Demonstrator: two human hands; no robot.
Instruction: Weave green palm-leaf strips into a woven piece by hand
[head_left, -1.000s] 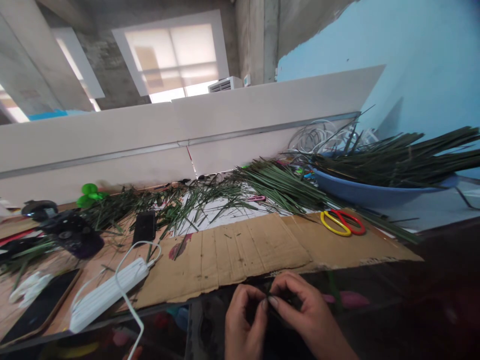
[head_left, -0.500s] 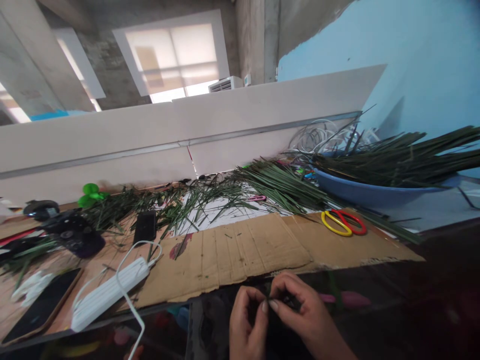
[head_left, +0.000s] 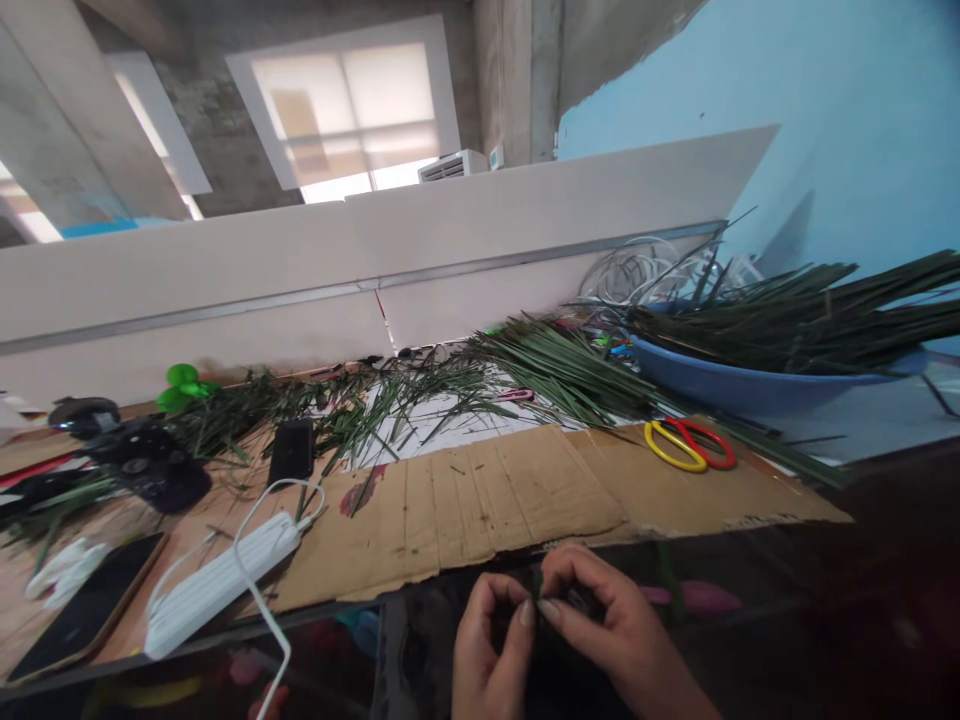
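My left hand [head_left: 495, 640] and my right hand [head_left: 600, 615] meet below the front edge of the cardboard [head_left: 465, 505], thumbs and forefingers pinched with the tips nearly touching. Between the fingertips shows a small dark green bit, perhaps leaf strip; most of it is hidden. On the cardboard to the right lie scissors [head_left: 675, 456] with one yellow and one red handle. Behind the cardboard rests a bundle of long green leaves [head_left: 570, 370], with loose cut strips [head_left: 427, 390] to its left.
A blue basin [head_left: 765, 390] full of long leaves stands at the right. At the left are a white power strip [head_left: 221, 585] with a looping cable, a large phone [head_left: 86, 605], a smaller black phone [head_left: 291, 452] and a dark bottle [head_left: 154, 470].
Both hands keep their pinch below the cardboard. My left hand has shifted very slightly left, and a little more green shows above the fingertips.
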